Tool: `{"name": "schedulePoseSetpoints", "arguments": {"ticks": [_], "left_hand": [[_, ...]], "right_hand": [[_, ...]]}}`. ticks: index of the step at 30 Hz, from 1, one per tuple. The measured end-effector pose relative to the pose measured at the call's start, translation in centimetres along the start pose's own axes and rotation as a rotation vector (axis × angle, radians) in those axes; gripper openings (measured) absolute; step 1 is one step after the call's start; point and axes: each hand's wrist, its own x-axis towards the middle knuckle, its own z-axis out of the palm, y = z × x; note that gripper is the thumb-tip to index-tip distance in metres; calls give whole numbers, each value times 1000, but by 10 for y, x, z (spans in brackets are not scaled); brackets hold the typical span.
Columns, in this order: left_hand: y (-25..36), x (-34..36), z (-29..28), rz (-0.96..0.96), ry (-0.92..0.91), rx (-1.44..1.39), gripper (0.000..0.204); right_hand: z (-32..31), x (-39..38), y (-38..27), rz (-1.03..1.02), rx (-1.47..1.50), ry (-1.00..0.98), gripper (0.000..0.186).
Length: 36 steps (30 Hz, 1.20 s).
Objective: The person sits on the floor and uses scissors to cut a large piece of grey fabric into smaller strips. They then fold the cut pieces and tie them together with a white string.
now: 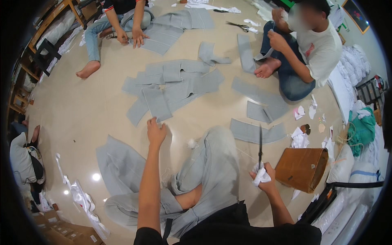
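My left hand [156,131] reaches forward over the floor, its fingers pinched at the near edge of a grey fabric piece [156,104]. That piece lies on top of a loose heap of grey fabric panels [185,87]. At the right, my right hand [266,178] is closed around the handles of a pair of scissors [260,145]. White cloth [261,176] is wrapped about those handles, and the dark blades point away from me, looking closed. A larger grey fabric piece [120,163] lies by my bent left leg, partly under it.
A person [126,20] at the far left presses on grey fabric [171,32]. Another person [306,49] sits far right, hands raised with a grey piece. Black scissors [241,27] lie between them. A brown box [302,168] stands beside my right hand, near white scraps [300,138].
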Motion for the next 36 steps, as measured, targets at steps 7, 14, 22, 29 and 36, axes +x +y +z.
{"name": "schedulePoseSetpoints", "arguments": {"ticks": [7,14,22,29,36], "left_hand": [[66,73,34,-383,127,252,107],[26,205,65,-259,-166,-217,108],[123,123,16,155,-486,-402,101],[132,-107,-24,274,-735,-209,80],[112,-143,-143,212,-729,-288,16]], "right_hand": [[19,-75,84,172,-74,-170,47],[35,-90,101,320,-88,-260,47],[28,-96,104,347,-304,-380,41],[-6,-91,131,490,-41,-257,28],[-127,-28,10,33,-323,-293,8]]}}
